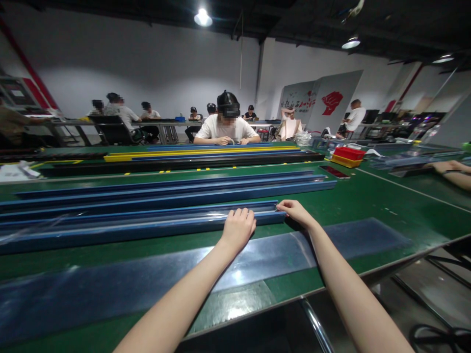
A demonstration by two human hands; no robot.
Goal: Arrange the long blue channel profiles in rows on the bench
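A long blue channel-shaped profile (198, 224) lies across the green table in front of me, with a shiny clear plastic strip (217, 214) running along its inside. My left hand (240, 228) is closed over the near wall of this profile, a little short of its right end, fingers curled into the channel. At that right end, my right hand (294, 212) is closed in a pinch, its fingertips against the profile's end; what sits between them is hidden. Beneath both forearms a wide clear plastic sheet (265, 252) lies flat along the table's front edge.
More blue profiles (235, 189) lie parallel behind, then yellow profiles (206, 153) and black ones (184, 164). A phone (334, 171) and a red and yellow bin (348, 156) are at the right. A co-worker (227, 122) sits opposite; another person's hand (443, 167) reaches in at right.
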